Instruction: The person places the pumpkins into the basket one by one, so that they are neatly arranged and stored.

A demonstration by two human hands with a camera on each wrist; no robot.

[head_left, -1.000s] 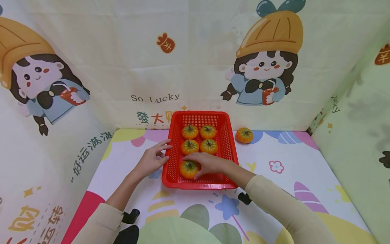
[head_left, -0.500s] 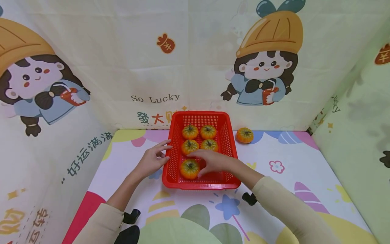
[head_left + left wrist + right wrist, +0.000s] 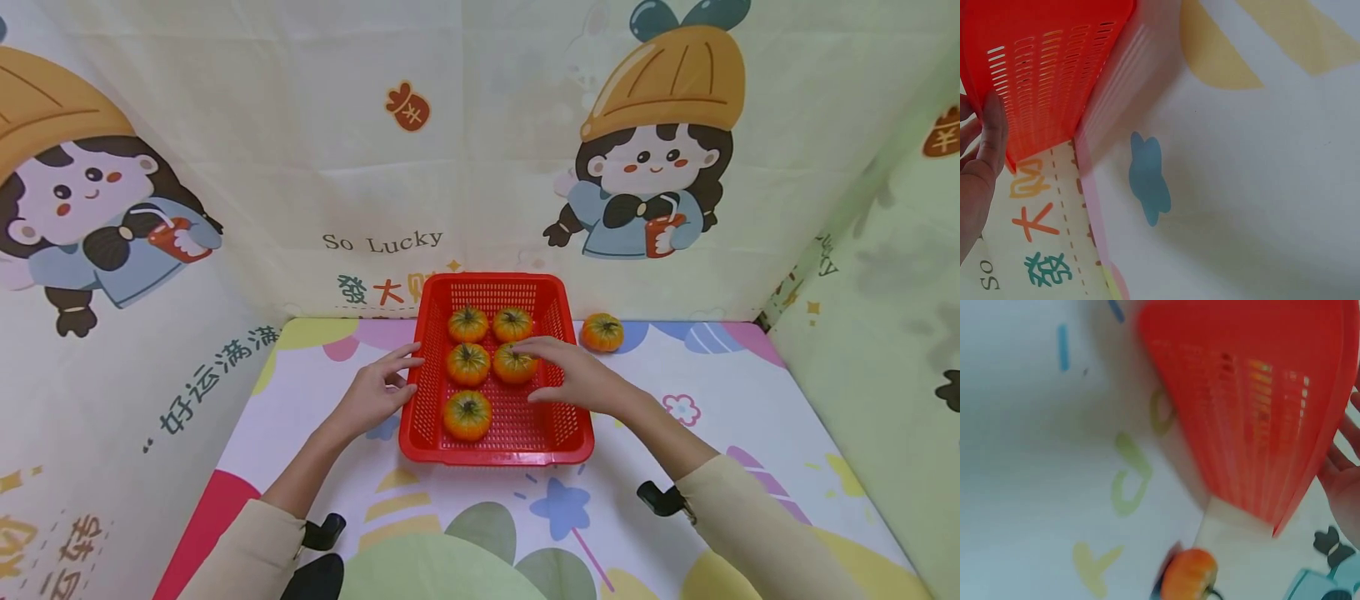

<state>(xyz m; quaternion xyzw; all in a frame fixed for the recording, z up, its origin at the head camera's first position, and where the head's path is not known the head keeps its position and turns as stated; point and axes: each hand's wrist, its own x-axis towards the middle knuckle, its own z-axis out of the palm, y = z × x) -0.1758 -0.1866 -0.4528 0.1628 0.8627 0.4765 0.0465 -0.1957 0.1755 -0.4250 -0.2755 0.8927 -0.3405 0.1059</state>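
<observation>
A red plastic basket [image 3: 495, 457] with slotted walls holds several small orange pumpkins in the head view. One pumpkin [image 3: 467, 416] sits alone at the near left, with the others behind it in two rows. Along the basket's left rim, my left hand [image 3: 377, 387] rests its relaxed fingertips; the left wrist view shows those fingers [image 3: 991, 134] against the rim. Over the right side of the basket hovers my right hand [image 3: 581, 379], thumb and fingers spread with nothing between them. Its fingertips partly cover the middle right pumpkin [image 3: 513, 367]; whether they touch it I cannot tell.
Another pumpkin [image 3: 602, 332] lies outside the basket, to its right near the back of the table [image 3: 645, 467]. A printed cloth wall [image 3: 495, 183] stands right behind the basket, and more cloth hangs on both sides.
My right hand has let go of the near left pumpkin, which stays in the basket, and has moved right and slightly back. The left hand has not moved.
</observation>
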